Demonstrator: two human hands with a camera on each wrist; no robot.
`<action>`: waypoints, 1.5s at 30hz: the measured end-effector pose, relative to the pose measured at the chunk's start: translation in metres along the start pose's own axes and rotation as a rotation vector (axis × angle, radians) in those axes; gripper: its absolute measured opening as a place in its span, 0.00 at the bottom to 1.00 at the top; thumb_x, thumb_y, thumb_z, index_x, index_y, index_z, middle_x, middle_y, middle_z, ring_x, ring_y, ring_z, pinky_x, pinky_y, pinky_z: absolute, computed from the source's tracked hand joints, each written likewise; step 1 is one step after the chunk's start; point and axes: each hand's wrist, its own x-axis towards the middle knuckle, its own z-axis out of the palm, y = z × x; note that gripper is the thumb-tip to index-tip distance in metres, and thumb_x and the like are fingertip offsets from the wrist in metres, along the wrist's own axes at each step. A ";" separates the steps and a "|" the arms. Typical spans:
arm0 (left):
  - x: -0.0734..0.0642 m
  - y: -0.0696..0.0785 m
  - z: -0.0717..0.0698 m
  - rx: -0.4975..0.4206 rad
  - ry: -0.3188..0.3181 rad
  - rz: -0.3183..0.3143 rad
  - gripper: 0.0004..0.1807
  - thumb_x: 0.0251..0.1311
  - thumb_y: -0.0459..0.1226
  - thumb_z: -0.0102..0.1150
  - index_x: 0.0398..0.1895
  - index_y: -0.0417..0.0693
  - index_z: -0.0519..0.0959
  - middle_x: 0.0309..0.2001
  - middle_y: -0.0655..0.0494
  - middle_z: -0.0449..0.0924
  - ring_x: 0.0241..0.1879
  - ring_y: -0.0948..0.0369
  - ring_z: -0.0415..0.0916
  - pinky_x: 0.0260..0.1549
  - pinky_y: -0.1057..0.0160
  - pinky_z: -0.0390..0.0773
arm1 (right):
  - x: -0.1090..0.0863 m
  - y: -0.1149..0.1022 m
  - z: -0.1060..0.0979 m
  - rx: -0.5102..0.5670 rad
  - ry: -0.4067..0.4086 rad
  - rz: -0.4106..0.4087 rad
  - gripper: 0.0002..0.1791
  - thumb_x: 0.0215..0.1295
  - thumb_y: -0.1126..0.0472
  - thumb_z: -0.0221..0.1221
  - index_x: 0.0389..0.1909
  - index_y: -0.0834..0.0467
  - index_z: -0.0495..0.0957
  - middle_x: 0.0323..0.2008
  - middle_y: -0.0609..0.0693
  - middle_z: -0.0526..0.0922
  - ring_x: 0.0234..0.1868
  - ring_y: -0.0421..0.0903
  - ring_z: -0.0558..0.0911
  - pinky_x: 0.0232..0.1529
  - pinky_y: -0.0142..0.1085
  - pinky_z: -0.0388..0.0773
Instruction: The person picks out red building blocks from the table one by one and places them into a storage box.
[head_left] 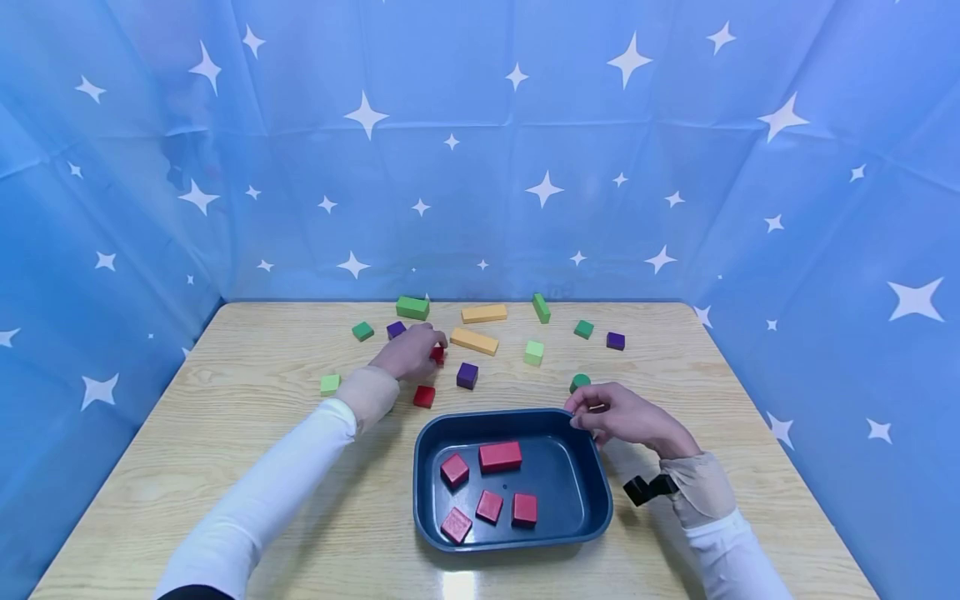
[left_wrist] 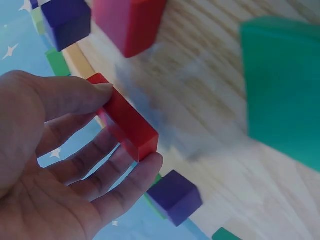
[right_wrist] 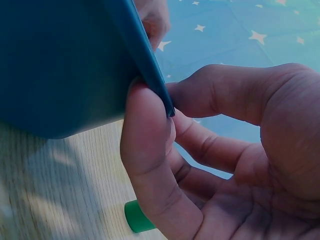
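Note:
A red rectangular block (left_wrist: 131, 122) is pinched between the thumb and fingers of my left hand (head_left: 408, 352), among the scattered blocks left of centre. Just nearer, another red block (head_left: 424, 397) lies on the table. My right hand (head_left: 628, 414) pinches the far right corner of the dark blue tray (head_left: 558, 492); in the right wrist view the thumb and fingers lie on either side of its rim (right_wrist: 145, 55). Inside the tray rest several red blocks (head_left: 500, 457), one longer than the others.
Around the left hand are a purple cube (head_left: 467, 376), a light green cube (head_left: 330, 385) and orange bars (head_left: 474, 341). A green cylinder (head_left: 580, 382) stands beyond the right hand. More green and purple blocks lie toward the back, before a starry blue curtain (head_left: 480, 167).

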 end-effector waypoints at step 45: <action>-0.052 0.140 -0.024 0.062 -0.057 0.435 0.23 0.65 0.37 0.67 0.64 0.57 0.79 0.54 0.55 0.78 0.50 0.61 0.77 0.47 0.69 0.84 | 0.000 -0.002 -0.001 0.022 -0.003 0.007 0.10 0.73 0.62 0.59 0.49 0.63 0.79 0.37 0.57 0.80 0.33 0.51 0.78 0.31 0.46 0.87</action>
